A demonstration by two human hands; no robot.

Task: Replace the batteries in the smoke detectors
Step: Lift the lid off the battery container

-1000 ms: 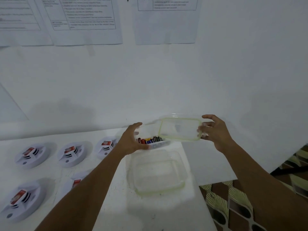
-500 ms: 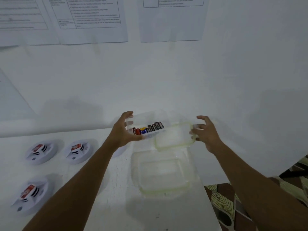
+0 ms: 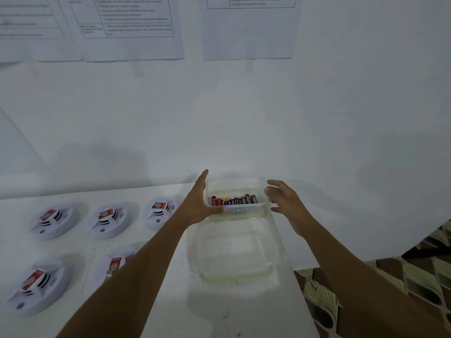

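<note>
A small clear battery box (image 3: 240, 210) with several batteries (image 3: 234, 200) stands at the back of the white table (image 3: 170, 301), resting on a green-rimmed clear lid (image 3: 262, 215). My left hand (image 3: 197, 203) lies along the box's left end, fingers straight, thumb touching its front wall. To the right of the box my right hand (image 3: 284, 198) hovers with spread fingers and holds nothing. Several white smoke detectors lie at the left with red-labelled batteries facing up, the nearest to the box (image 3: 159, 211) by my left wrist and another (image 3: 109, 219) beside it.
A larger empty clear container (image 3: 200, 272) sits right in front of the battery box. The table's right edge runs just past it, with patterned floor (image 3: 366, 284) below. A white wall with taped paper sheets (image 3: 131, 28) rises close behind the table.
The battery box came down from the air onto the table. The lid left my right hand and now lies under the box. Both hands have opened.
</note>
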